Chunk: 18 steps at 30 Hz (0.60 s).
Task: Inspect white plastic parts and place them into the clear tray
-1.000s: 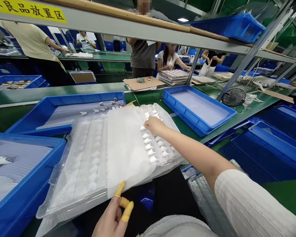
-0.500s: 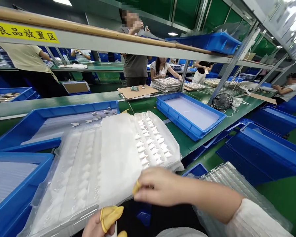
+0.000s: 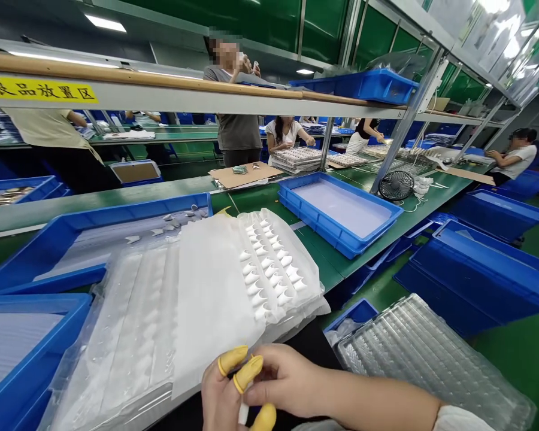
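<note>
Since the earlier frame, the right hand [image 3: 290, 380] has drawn in from beside the tray to meet the left hand [image 3: 222, 398]. In the head view, I see the left fingers curled around a small white piece [image 3: 243, 413], its visible sliver roughly upright; the right is half closed, its grip hidden from me. Beyond both hands, rows of white shells [image 3: 276, 281] run away along the tray [image 3: 130, 395], nearer the right.

glossy clear plastic tray [image 3: 139, 401], matt papery white sheet [image 3: 213, 275], smooth blue plastic bin [image 3: 314, 222]
</note>
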Motion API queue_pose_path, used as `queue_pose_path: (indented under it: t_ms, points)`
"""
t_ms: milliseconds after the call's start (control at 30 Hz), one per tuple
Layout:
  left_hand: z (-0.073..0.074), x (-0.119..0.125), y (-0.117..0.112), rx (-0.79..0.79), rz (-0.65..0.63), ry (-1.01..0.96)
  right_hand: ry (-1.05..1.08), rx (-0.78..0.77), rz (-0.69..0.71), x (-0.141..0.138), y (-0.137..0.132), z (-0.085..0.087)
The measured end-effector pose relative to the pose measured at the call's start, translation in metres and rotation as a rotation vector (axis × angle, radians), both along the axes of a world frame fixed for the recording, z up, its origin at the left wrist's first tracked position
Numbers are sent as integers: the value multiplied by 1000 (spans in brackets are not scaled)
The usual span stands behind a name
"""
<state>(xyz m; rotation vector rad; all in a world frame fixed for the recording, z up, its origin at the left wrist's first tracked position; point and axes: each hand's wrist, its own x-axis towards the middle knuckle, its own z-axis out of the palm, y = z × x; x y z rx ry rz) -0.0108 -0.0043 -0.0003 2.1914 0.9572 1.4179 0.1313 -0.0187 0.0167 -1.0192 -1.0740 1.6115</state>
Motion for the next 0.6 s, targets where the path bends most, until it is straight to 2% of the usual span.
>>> queue_pose_path:
  t_ms: [100,200,333,400,500,600]
  points:
    - [2,0,-2,-145,-15,16,69,-32,-28,9,2,-1]
    - [1,-9,0,-268,-62,90,19,-11,-97,25,1,2]
    - [-3,-20,6,-398,-253,248,-121,-12,-91,42,-4,2]
    - [-3,-20,6,-470,-309,289,-212,-16,-85,44,-8,0]
    - [-1,-15,1,-597,-287,293,-315,11,-83,41,-13,-3]
    - [0,-11,-4,-699,-256,270,-329,15,-86,38,-12,-5]
